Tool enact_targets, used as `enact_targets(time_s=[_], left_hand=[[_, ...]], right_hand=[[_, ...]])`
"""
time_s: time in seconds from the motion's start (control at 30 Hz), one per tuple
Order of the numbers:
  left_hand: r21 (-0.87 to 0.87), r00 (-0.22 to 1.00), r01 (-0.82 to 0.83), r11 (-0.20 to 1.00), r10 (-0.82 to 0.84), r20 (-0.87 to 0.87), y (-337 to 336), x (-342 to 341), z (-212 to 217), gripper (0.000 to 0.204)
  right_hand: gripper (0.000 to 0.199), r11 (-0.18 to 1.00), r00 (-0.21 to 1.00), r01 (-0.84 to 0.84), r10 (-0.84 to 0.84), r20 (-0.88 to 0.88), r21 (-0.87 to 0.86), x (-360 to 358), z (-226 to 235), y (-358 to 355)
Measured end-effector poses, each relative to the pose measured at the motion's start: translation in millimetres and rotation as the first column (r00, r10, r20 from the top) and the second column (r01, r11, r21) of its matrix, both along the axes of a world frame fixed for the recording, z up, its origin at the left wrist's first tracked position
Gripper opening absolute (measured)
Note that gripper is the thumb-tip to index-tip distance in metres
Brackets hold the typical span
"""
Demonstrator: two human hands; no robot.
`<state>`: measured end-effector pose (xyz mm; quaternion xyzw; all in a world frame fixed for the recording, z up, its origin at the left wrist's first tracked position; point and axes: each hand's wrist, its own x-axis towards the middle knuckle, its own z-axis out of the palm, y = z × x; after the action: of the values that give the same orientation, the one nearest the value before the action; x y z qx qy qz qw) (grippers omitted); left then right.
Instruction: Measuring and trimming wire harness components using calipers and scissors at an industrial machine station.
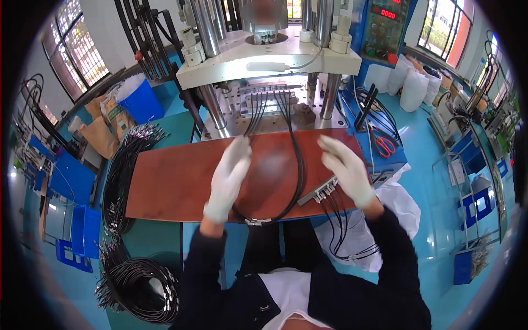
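"Cables point(301, 170): position?"

"Upper ends at the press mould point(269, 104); the rest loops over the red-brown board point(170, 181) to its near edge."

"Hands?"

"Left hand point(231, 173) gloved, fingers extended, beside the cables; fingertip contact too blurred to confirm. Right hand point(346, 170) gloved, fingers spread, grasping nothing, just beside the slotted metal bar point(311, 196)."

"Handling, your judgement?"

"Ends best kept level and evenly spaced. Slack left loose, so no tug reaches them. Fingers well clear of the mould whenever the press moves."
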<state>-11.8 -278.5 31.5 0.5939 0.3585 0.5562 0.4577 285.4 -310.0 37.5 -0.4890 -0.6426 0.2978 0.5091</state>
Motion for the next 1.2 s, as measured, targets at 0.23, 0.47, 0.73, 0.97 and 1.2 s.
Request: enact_targets(time_s=[0.23, 0.47, 0.73, 0.97, 1.2], left_hand=[[-0.321, 0.827, -0.507, 0.8, 0.556, 0.078, -165.9, -41.4, -107.8, 0.05], [-0.044, 0.675, -0.689, 0.723, 0.618, -0.404, -130.2, -70.3, -160.8, 0.093], [-0.068, 0.759, -0.628, 0.775, 0.59, -0.275, -102.6, -81.8, -157.2, 0.1], [-0.033, 0.737, -0.57, 0.821, 0.493, -0.463, -94.7, -104.0, -154.6, 0.072], [-0.246, 0.809, -0.584, 0.773, 0.528, -0.26, -93.8, -97.7, -142.9, 0.057]], right_hand=[[0.024, 0.882, 0.843, 0.458, -0.471, -0.26, -0.112, 23.4, -144.6, -157.9], [0.049, 0.815, 0.811, 0.565, -0.518, 0.273, -0.131, 47.0, -185.6, -101.4], [0.046, 0.904, 0.657, 0.404, -0.394, 0.643, 0.142, 76.0, -217.8, -92.9], [0.05, 0.922, 0.608, 0.38, -0.191, 0.771, -0.071, 83.6, -205.7, -100.3], [0.053, 0.913, 0.513, 0.349, 0.004, 0.858, -0.213, 93.1, -195.7, -101.6]])
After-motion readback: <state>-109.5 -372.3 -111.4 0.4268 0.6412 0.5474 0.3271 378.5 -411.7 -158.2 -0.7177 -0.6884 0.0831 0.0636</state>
